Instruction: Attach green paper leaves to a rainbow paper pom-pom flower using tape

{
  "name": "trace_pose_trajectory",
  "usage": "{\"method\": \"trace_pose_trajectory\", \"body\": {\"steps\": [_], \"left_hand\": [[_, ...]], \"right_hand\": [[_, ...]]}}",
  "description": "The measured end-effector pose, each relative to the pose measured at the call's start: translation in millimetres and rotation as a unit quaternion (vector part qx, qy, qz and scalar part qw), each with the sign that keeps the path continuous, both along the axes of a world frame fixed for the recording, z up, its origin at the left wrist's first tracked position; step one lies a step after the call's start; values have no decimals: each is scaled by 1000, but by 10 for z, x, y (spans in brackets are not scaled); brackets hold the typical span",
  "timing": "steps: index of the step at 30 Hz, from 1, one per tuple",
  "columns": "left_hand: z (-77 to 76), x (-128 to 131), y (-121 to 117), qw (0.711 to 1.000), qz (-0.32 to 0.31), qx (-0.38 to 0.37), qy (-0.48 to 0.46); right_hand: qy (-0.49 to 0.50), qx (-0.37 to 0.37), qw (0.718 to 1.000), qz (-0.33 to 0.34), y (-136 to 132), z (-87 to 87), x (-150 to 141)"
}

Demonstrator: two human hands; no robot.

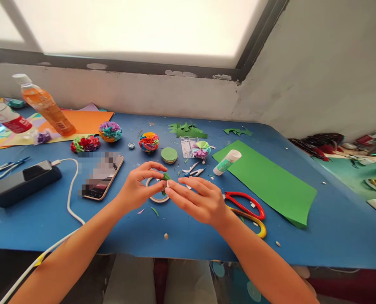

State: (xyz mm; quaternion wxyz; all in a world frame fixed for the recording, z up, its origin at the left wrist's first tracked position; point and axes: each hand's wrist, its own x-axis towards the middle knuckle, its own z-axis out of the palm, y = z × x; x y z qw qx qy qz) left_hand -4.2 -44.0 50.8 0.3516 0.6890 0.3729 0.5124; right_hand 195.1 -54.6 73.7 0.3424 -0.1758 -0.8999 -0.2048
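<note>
Small green paper scrap (166, 177) pinched between fingertips of both hands, just above white tape ring (156, 191) lying on blue table (333, 228). Left hand (138, 185) curled, thumb and forefinger grasping scrap; right hand (199, 199) grasping it from other side, remaining fingers spread. Red- and yellow-handled scissors (247, 208) just right of right hand. Blurred-screen phone (101, 177) left of left hand. Farther right, glue stick (227, 162) on green paper sheet (266, 181). Beyond hands, green disc (169, 154), multicolour paper ball (149, 141).
</note>
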Motion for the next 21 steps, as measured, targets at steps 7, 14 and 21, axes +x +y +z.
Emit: {"method": "trace_pose_trajectory", "body": {"steps": [7, 14, 21], "left_hand": [[33, 9, -19, 999, 36, -38, -14], [12, -15, 48, 995, 73, -19, -66], [80, -30, 49, 980, 12, -134, -149]], "right_hand": [[-17, 104, 992, -65, -57, 10, -67], [-5, 57, 998, -20, -93, 54, -96], [-79, -243, 884, -391, -347, 224, 767]]}}
